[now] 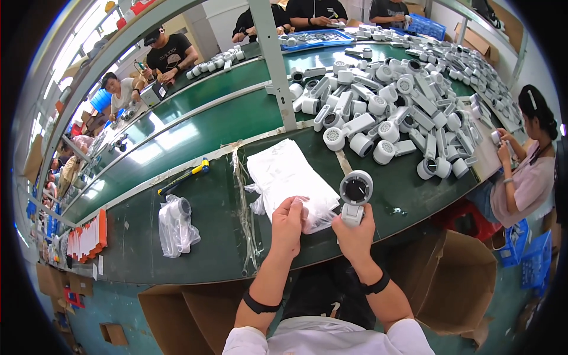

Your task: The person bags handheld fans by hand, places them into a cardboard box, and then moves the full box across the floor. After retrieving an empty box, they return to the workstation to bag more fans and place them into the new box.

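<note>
My right hand (357, 238) is wrapped round the handle of a white and grey handheld fan (353, 214). The fan stands upright, its round head with a dark centre on top. With closed fingers my left hand (287, 223) grips a clear plastic bag (316, 220) by its edge, at the near end of a stack of white plastic bags (290, 171). The bag's lower part lies between my two hands. Farther left on the dark green bench (219, 219) rests a fan in a clear bag (177, 228).
A large heap of handheld fans (387, 106) covers the bench ahead and right. A yellow and black hammer (184, 176) lies left, near orange-edged cards (87, 236). A metal post (277, 65) rises ahead. Open cardboard boxes (455, 284) stand below. A co-worker (523, 160) sits at right.
</note>
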Demonstrator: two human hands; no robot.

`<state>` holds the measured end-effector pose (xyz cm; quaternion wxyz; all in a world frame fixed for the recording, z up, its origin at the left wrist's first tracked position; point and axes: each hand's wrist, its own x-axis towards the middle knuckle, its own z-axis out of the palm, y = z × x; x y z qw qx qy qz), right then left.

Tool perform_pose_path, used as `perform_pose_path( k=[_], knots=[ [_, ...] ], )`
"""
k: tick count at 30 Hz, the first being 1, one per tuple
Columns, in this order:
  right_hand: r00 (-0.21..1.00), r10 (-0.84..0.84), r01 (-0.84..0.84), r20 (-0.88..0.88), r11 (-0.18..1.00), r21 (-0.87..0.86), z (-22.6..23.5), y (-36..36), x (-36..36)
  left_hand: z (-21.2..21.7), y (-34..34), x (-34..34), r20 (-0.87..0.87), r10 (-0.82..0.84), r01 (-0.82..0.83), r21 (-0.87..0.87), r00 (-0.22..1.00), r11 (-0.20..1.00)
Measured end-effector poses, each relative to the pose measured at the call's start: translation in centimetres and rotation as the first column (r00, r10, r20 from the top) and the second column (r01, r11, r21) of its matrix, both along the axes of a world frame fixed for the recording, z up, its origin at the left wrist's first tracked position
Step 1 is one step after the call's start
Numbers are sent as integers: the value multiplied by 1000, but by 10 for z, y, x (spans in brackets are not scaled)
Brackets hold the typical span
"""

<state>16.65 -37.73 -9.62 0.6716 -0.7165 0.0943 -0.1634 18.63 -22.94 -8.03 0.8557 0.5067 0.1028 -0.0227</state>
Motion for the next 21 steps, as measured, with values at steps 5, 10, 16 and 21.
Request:
perform_pose_path(
  k=[5,10,16,21],
  knots=[
    [984,174,-170,-27,980,105,-1,-19,-26,-7,-4,-2,127,4,-52,385,992,921],
    [768,639,-639,-40,769,21,34,-72,-35,4,-6,-2,124,-111,46,439,986,897],
    [375,798,-921,-471,378,-94,56,-80,1,15,8,1,23,-311,260,496,950,828],
    [264,834,-959,-484,283,-37,46,-71,26,24,23,0,11,-425,340,579,905,741]
  ],
)
